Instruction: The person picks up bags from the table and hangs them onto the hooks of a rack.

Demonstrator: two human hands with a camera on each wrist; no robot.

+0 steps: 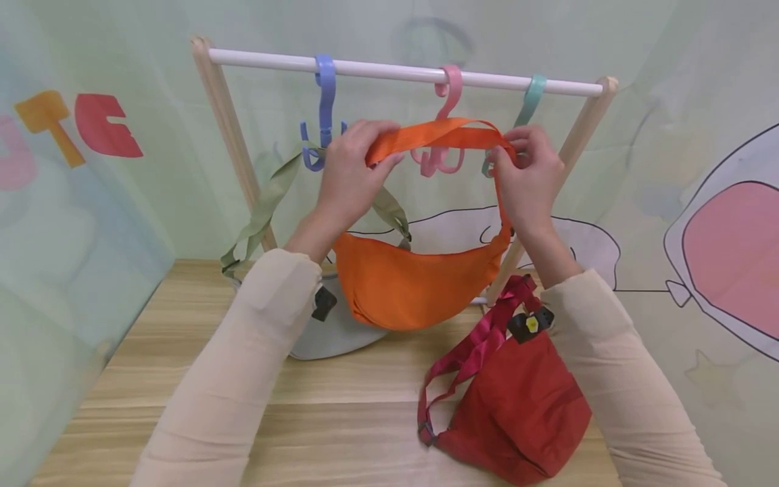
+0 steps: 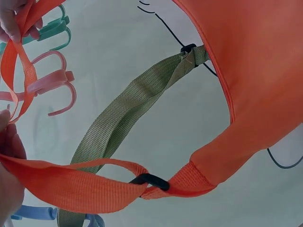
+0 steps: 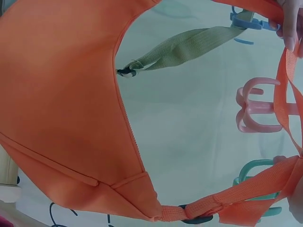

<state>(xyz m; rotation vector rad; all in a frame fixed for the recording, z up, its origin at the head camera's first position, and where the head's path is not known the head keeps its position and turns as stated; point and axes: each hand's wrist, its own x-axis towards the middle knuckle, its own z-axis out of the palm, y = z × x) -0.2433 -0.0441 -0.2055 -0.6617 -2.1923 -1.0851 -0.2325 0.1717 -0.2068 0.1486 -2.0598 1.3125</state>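
An orange crescent-shaped shoulder bag hangs in the air by its strap. My left hand grips the strap's left part, and the right hand pinches its right part. Between them the strap stretches in front of a pink hook; I cannot tell whether the two touch. In the left wrist view a black strap buckle shows near the bag's end. A blue hook bears the olive strap of a grey bag, partly hidden behind the orange one. Right of the pink hook hangs a green hook.
All the hooks hang on a white rail between wooden posts. On the wooden table lies a red bag with a crimson strap, close to my right forearm. A printed backdrop stands behind the rack.
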